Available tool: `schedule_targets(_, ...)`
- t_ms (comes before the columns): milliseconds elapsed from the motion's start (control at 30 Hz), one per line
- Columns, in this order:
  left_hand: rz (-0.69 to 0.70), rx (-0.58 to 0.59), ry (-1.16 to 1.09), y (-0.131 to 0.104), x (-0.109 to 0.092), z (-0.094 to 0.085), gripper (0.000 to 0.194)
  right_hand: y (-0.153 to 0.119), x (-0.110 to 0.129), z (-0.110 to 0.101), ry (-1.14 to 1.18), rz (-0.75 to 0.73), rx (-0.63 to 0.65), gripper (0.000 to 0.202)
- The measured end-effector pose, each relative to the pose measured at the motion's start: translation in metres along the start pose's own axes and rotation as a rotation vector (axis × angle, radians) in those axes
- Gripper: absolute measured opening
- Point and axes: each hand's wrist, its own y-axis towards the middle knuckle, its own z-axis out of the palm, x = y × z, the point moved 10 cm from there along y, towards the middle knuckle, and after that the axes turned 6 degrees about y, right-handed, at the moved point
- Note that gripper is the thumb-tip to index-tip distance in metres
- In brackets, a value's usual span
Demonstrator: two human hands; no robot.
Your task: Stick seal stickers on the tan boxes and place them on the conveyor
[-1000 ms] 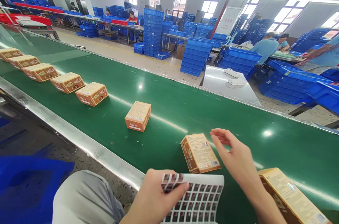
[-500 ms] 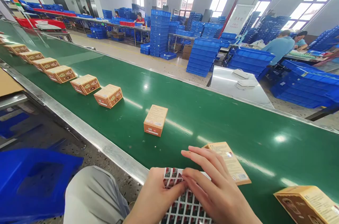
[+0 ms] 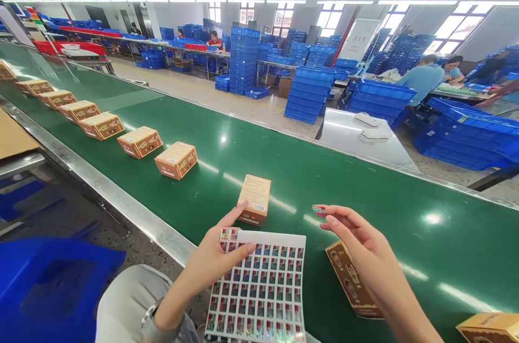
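Observation:
My left hand grips a sheet of small shiny stickers, with the thumb on top and the fingers partly hidden beneath. Its outstretched index finger reaches the near end of a brown and cream carton lying on the green conveyor belt. One loose sticker sits at the fingertips of my right hand, which hovers above the belt to the right of the sheet. Under my right wrist stands another carton, partly covered by the forearm.
Several cartons run in a row up the belt to the left. Another carton is cut off at lower right. A metal rail edges the belt. Blue crates are stacked beyond, and people sit at far tables.
My right hand has moved off the sheet to the right with a sticker. My left index finger now meets the carton. The cartons appear farther right and lower in view.

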Motion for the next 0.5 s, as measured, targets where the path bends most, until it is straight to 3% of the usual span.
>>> schedule_targets(67,-0.023,0.026,-0.017,-0.001,0.002,0.012,0.066,0.008,0.003,0.011,0.029,-0.005,0.027,0.040)
schedule_targets(100,-0.022,0.047,0.001,-0.003,0.000,0.018,0.061,0.012,0.006,0.018,0.048,-0.012,0.050,0.039)
schedule_targets(200,0.031,0.100,0.093,-0.007,-0.015,0.033,0.017,0.028,0.007,0.043,0.116,0.000,0.129,0.037)
schedule_targets(367,0.056,0.153,0.144,-0.006,-0.030,0.044,0.023,0.059,-0.012,0.079,0.195,0.086,0.211,0.043)
schedule_targets(500,0.052,0.162,0.158,-0.005,-0.031,0.053,0.028,0.071,-0.030,0.091,0.223,0.132,0.208,0.045)
